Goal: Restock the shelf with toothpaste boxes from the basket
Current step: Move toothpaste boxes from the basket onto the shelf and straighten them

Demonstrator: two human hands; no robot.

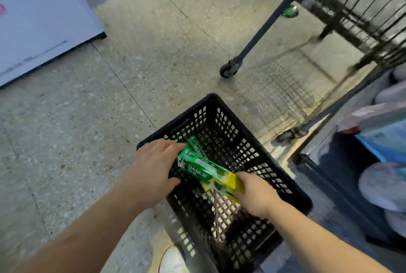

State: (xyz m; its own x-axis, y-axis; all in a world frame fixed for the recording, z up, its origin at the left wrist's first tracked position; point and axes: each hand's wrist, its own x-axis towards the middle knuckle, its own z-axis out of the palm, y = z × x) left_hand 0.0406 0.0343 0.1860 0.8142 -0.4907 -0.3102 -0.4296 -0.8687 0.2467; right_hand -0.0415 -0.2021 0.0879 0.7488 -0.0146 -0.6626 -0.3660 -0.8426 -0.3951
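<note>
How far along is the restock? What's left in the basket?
Done: cannot tell, the shelf being restocked is not clearly in view. In hand: the left hand and right hand both hold a bunch of green boxes over the black basket. Left: the basket floor that shows looks bare, so these seem to be the last boxes, and they are not yet shelved.

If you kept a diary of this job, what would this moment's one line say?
stage: picking up | left hand and right hand: both grip toothpaste boxes | location: over black basket | shelf: not yet stocked
</note>
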